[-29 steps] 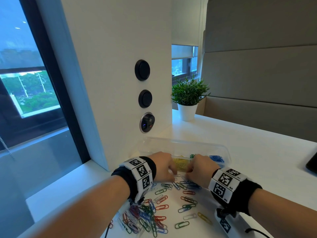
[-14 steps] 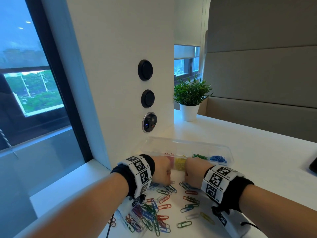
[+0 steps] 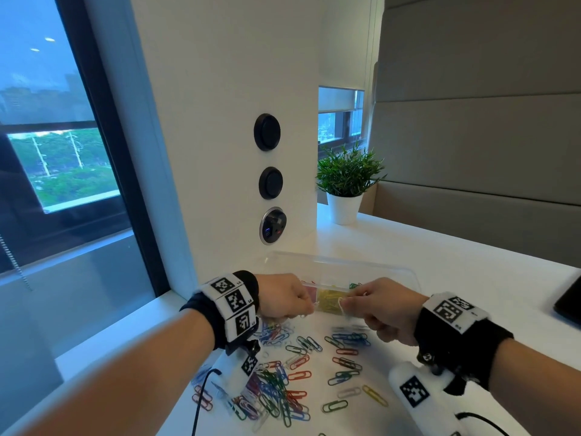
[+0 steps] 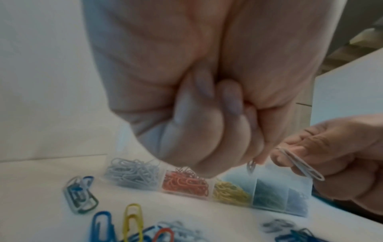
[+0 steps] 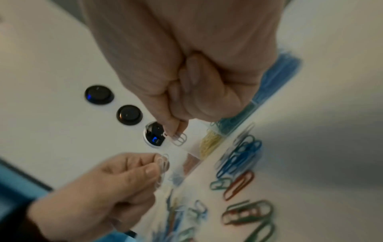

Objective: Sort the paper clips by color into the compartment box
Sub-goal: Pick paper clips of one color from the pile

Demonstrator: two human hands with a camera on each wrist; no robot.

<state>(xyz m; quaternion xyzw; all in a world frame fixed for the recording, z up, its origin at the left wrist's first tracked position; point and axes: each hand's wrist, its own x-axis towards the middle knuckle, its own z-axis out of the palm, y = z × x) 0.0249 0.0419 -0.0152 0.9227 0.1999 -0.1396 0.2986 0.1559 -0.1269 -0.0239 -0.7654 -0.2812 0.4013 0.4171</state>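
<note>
Since a second ago both hands have lifted off the table (image 3: 440,278) and now hang above the near edge of the compartment box (image 3: 405,272), knuckles up.

Left hand (image 3: 283,298): grip closed in a pinch on a white paper clip (image 5: 162,165), thumb against forefinger. Right hand (image 3: 382,309): likewise pinching a second white clip (image 5: 179,138) at its fingertips. The two clips hang near each other, apart, not linked as far as can be seen.

Box compartments, left wrist view, left to right: white clips (image 4: 132,172), red clips (image 4: 185,181), yellow clips (image 4: 230,193), then two darker cells, likely green and blue; blurred. Loose mixed clips (image 3: 283,382) lie scattered on the table in front of the box, many unsorted.

Step in hand, judged: carrying white clips to their cell. The task looks partway done.

Next move calls for shifting both hands leftward to the far-left white cell; at present they hang nearer the red and yellow cells. Release low, so the light clips do not bounce into the neighbouring red cell.
</note>
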